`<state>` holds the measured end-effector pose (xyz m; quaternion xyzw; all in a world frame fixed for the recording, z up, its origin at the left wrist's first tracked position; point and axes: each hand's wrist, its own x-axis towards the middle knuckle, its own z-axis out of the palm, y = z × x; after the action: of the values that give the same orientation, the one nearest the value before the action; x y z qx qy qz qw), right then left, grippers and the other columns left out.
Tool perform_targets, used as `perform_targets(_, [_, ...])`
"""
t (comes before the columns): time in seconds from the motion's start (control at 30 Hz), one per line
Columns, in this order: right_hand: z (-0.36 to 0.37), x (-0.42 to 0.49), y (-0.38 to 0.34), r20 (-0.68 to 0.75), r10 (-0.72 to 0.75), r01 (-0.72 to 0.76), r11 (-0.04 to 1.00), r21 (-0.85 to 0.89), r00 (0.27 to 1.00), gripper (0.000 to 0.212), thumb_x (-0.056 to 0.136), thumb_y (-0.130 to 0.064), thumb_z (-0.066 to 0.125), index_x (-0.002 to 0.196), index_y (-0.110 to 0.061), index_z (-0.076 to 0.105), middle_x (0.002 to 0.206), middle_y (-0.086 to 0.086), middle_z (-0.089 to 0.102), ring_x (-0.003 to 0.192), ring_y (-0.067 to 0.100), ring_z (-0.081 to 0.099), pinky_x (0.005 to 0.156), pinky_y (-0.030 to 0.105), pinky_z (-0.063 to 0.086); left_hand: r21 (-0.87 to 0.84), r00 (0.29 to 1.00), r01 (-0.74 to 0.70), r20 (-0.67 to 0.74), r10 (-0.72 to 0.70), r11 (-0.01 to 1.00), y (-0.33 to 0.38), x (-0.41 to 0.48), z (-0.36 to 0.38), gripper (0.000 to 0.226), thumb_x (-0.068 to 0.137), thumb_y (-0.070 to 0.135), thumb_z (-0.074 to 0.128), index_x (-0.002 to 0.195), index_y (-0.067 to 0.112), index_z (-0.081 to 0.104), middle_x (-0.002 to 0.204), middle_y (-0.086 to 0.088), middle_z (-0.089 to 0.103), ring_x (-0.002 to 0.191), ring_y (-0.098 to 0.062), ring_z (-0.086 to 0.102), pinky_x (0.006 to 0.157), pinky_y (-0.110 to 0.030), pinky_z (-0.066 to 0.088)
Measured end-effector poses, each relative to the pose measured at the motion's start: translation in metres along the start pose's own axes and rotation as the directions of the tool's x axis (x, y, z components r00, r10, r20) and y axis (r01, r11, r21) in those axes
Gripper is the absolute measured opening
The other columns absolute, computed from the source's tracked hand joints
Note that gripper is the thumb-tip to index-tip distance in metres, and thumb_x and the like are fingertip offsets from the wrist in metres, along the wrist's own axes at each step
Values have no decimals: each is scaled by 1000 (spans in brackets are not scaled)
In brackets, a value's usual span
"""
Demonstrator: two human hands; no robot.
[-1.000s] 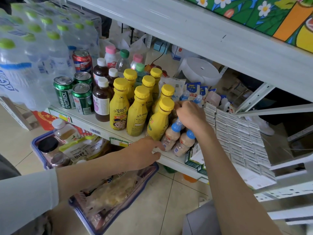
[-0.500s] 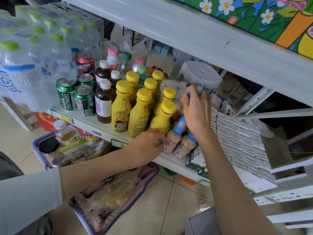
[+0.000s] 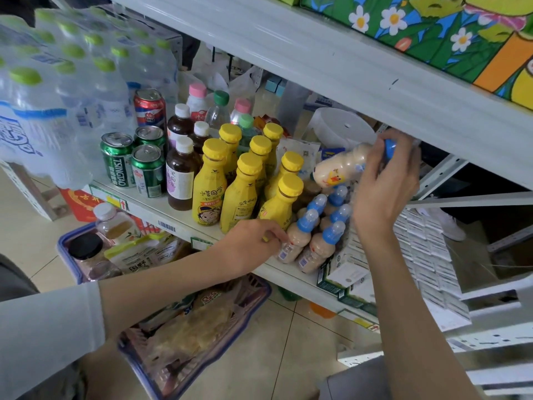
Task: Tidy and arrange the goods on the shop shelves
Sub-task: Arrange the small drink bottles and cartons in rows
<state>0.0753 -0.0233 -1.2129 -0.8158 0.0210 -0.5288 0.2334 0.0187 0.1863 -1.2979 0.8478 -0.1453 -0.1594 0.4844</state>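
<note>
Right hand (image 3: 386,180) was down on the blue caps a second ago and is now up under the upper shelf (image 3: 346,67) with one small beige drink, the lifted bottle (image 3: 340,168), clear of the row and touching nothing but the hand. Fingers are curled round its neck and blue cap, thumb on the near side, so the grip sits at the cap end only. Left hand (image 3: 253,241) has kept its place at the near edge of the lower shelf (image 3: 150,215). Its fingertips are bent in against the foot of the nearest of the standing bottles (image 3: 317,235). The thumb is hidden, so I cannot tell whether this is a true pinch or only a steadying touch. Reading: one bottle has been drawn out for re-placing while the cluster is held from toppling, so tidying of this group is under way and not finished. The lifted bottle lies close to level, long axis running left to right and rising slightly to the right. Its cap points right and far, toward the upper shelf edge, and its base points left toward the yellow bottles (image 3: 207,186). The cartoon label faces up and near. It needs turning upright, cap up, before it goes back. The standing bottles lean a little, packed between the yellow bottles on the left and the white boxes (image 3: 418,241) on the right.
</note>
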Motion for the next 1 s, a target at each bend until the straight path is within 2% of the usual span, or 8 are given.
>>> perform_targets(0.17, [-14,-2,-13,7,104,-103,972,209,995,27,105,-22,49,118,-1,61,97,3,68,85,13,63,75,26,49,-270,998,57,-6,-61,961,11,-2,-4,27,104,23,46,103,19,73,87,-1,77,76,-17,72,71,-37,58])
perform_targets(0.27, [-23,-11,-31,84,163,-182,926,330,983,16,103,-10,53,110,3,58,82,-15,55,71,-6,55,65,12,40,-515,991,128,32,-130,848,24,-4,-10,47,109,37,37,103,8,74,86,-15,77,73,-26,69,70,-38,56])
perform_targets(0.37, [-29,-17,-43,133,213,-249,875,415,968,10,99,-3,54,106,3,56,84,-14,52,70,-8,52,66,8,38,-650,981,194,118,-154,735,32,-9,-19,73,107,57,21,111,4,72,92,-24,75,76,-33,69,64,-35,58])
perform_targets(0.5, [-35,-23,-54,220,200,-280,855,436,955,5,95,-5,56,100,-3,57,87,-2,55,75,-2,51,69,14,41,-758,982,191,153,-114,624,41,-13,-22,86,102,68,15,121,1,65,91,-28,70,70,-34,66,57,-33,54])
perform_targets(0.6, [-37,-32,-60,313,168,-296,855,427,935,7,91,-14,60,96,-11,57,90,9,59,75,12,54,67,22,44,-779,986,168,137,-97,604,48,-17,-25,85,103,66,19,106,-6,64,76,-23,64,59,-31,58,51,-30,50])
perform_targets(0.73, [-40,-37,-64,388,121,-285,871,401,914,6,91,-10,65,91,-10,58,73,-12,55,64,4,50,60,20,43,-743,983,173,88,-163,647,50,-24,-26,62,104,58,34,88,5,62,60,-17,55,39,-24,38,43,-26,30])
perform_targets(0.87, [-39,-36,-60,399,144,-301,881,364,905,7,94,-17,63,90,-12,61,72,-12,56,64,4,52,61,24,43,-734,980,194,115,-163,651,49,-28,-28,59,102,58,37,97,5,61,59,-16,49,37,-19,24,46,-29,18])
perform_targets(1.0, [-40,-37,-62,397,159,-313,880,359,904,7,95,-17,61,89,-12,62,74,-10,59,66,3,54,62,23,45,-739,984,175,118,-131,651,47,-30,-28,72,103,57,38,109,-10,61,62,-19,50,36,-18,25,46,-29,27])
